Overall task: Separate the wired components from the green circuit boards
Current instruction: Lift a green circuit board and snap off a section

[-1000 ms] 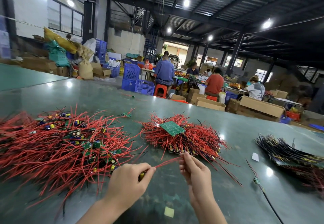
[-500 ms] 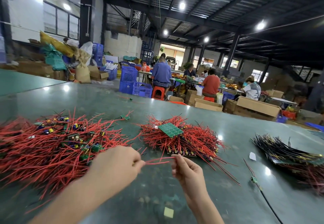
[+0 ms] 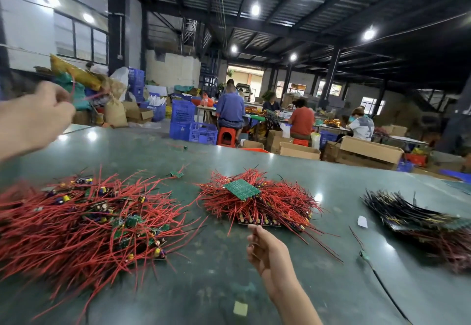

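My left hand (image 3: 35, 117) is raised high at the far left, blurred, fingers closed on a red-wired component (image 3: 76, 93) whose wire sticks up from the fist. My right hand (image 3: 266, 249) hovers low over the table, fingers loosely curled; what it pinches, if anything, is hidden. Just beyond it lies a middle heap of red-wired parts (image 3: 270, 205) with a green circuit board (image 3: 242, 189) on top. A larger pile of separated red-wired components (image 3: 84, 225) spreads over the left of the table.
A stack of black-wired boards (image 3: 413, 217) lies at the right. A loose black wire (image 3: 369, 263), a white scrap (image 3: 362, 221) and a yellow-green scrap (image 3: 240, 308) rest on the green table (image 3: 204, 281). Seated people, blue crates and cardboard boxes are beyond the far edge.
My left hand swung up and far to the left with the red-wired piece, away from my right hand. My right hand stayed near the middle heap, the wire gone from its fingers.
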Available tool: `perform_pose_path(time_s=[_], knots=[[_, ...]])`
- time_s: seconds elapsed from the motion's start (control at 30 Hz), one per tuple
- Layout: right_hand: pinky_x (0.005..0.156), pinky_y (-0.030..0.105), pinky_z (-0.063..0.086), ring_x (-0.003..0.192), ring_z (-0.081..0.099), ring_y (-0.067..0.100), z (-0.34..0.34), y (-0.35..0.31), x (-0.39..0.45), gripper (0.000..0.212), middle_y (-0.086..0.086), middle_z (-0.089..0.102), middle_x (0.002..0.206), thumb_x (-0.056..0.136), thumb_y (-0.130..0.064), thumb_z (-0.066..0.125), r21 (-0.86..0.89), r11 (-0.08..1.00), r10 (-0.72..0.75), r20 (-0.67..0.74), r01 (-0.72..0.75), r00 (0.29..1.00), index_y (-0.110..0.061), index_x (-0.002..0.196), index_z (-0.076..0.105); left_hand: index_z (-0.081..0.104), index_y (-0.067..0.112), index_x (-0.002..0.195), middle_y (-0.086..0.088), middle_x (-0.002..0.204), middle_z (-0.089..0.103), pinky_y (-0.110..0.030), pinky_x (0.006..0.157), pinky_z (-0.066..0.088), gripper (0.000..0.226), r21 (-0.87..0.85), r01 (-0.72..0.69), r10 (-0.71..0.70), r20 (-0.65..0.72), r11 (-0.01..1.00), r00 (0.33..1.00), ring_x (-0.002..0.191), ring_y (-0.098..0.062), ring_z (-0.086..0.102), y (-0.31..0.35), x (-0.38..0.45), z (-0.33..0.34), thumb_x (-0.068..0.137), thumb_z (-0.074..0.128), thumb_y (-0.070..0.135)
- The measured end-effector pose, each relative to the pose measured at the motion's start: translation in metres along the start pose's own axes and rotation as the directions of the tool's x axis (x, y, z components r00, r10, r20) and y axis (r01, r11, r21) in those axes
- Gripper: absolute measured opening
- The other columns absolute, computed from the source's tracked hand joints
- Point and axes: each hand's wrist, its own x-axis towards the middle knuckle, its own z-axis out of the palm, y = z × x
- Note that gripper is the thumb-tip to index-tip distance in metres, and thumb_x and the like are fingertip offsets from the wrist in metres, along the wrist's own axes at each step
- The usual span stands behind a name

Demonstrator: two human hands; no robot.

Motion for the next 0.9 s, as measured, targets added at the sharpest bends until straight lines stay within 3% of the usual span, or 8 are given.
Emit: perform_pose_path(time_s=[0.1, 0.17, 0.27, 0.3, 0.37, 0.47, 0.67, 0.9], knots=[[0.048, 0.021, 0.04, 0.047, 0.05, 0.011, 0.001, 0.001, 0.001, 0.021, 0.002, 0.06, 0.061, 0.092, -0.015, 0.05, -0.003, 1.0, 0.012, -0.01, -0.012, 1.0, -0.007, 0.086, 0.069, 0.038, 0.01, 0.129, -0.033, 0.121, 0.046, -0.055, 0.089, 0.046, 0.045, 0.208, 0.0, -0.009, 0.046, 0.978, 0.999, 0.104, -0.052, 0.052, 0.003, -0.003, 0.014, 0.089, 0.049, 0.028], [0.048, 0.022, 0.04, 0.047, 0.05, 0.012, 0.003, 0.004, 0.0, 0.022, 0.003, 0.06, 0.061, 0.092, -0.014, 0.05, -0.014, 1.0, 0.022, -0.012, -0.022, 1.0, -0.007, 0.084, 0.069, 0.011, 0.014, 0.149, -0.025, 0.151, 0.016, -0.053, 0.109, 0.029, 0.07, 0.319, -0.009, -0.103, 0.331, 0.948, 0.938, 0.132, -0.048, 0.031, 0.008, -0.029, 0.041, 0.096, 0.039, 0.049], [0.048, 0.023, 0.039, 0.047, 0.05, 0.014, 0.005, 0.008, -0.004, 0.023, 0.005, 0.06, 0.062, 0.091, -0.013, 0.05, -0.041, 0.999, 0.019, -0.011, -0.019, 1.0, -0.005, 0.082, 0.07, -0.002, 0.014, 0.151, -0.013, 0.159, -0.004, -0.043, 0.118, 0.007, 0.086, 0.494, -0.142, -0.334, 0.746, 0.858, 0.576, 0.146, -0.03, 0.006, 0.006, -0.065, 0.08, 0.088, 0.015, 0.07], [0.048, 0.024, 0.039, 0.048, 0.05, 0.015, 0.006, 0.009, -0.005, 0.024, 0.006, 0.06, 0.063, 0.091, -0.012, 0.051, -0.047, 0.999, 0.014, -0.008, -0.014, 1.0, -0.005, 0.081, 0.071, -0.002, 0.016, 0.152, -0.011, 0.159, -0.001, -0.044, 0.117, 0.007, 0.087, 0.557, -0.194, -0.369, 0.734, 0.808, 0.57, 0.146, -0.029, 0.007, 0.005, -0.069, 0.088, 0.087, 0.015, 0.072], [0.047, 0.024, 0.038, 0.048, 0.05, 0.016, 0.007, 0.008, -0.005, 0.026, 0.007, 0.06, 0.063, 0.09, -0.011, 0.051, -0.045, 0.999, 0.005, -0.006, -0.006, 1.0, -0.006, 0.077, 0.073, 0.001, 0.023, 0.151, -0.007, 0.16, 0.004, -0.059, 0.112, 0.008, 0.087, 0.643, -0.249, -0.308, 0.624, 0.724, 0.718, 0.145, -0.034, 0.005, 0.021, -0.069, 0.095, 0.085, 0.025, 0.075], [0.044, 0.023, 0.037, 0.046, 0.048, 0.016, 0.007, 0.008, -0.003, 0.028, 0.009, 0.059, 0.061, 0.089, -0.01, 0.051, -0.021, 1.0, -0.004, -0.018, 0.003, 1.0, -0.005, 0.074, 0.073, 0.012, 0.025, 0.149, -0.004, 0.158, 0.011, -0.068, 0.107, 0.009, 0.082, 0.577, -0.266, -0.14, 0.563, 0.772, 0.814, 0.144, -0.035, 0.003, 0.067, -0.067, 0.107, 0.085, 0.04, 0.068], [0.035, 0.018, 0.029, 0.037, 0.042, 0.019, -0.001, 0.02, 0.005, 0.036, 0.016, 0.054, 0.054, 0.089, -0.008, 0.041, 0.038, 0.999, -0.03, 0.0, 0.03, 1.0, 0.002, 0.07, 0.069, 0.028, 0.004, 0.141, -0.018, 0.144, 0.038, -0.033, 0.101, 0.039, 0.073, 0.238, -0.318, 0.042, 0.737, 0.918, 0.674, 0.128, -0.032, 0.043, 0.146, -0.073, 0.168, 0.086, 0.055, 0.043], [0.028, 0.015, 0.031, 0.024, 0.039, 0.022, 0.002, 0.028, 0.015, 0.028, 0.023, 0.051, 0.046, 0.066, -0.014, 0.056, 0.138, 0.99, -0.034, 0.133, 0.015, 0.99, 0.011, 0.06, 0.066, 0.014, 0.007, 0.148, -0.016, 0.153, 0.021, -0.045, 0.113, 0.026, 0.094, 0.091, -0.225, 0.091, 0.723, 0.97, 0.685, 0.141, -0.032, 0.02, 0.178, -0.092, 0.251, 0.08, 0.059, 0.055]])
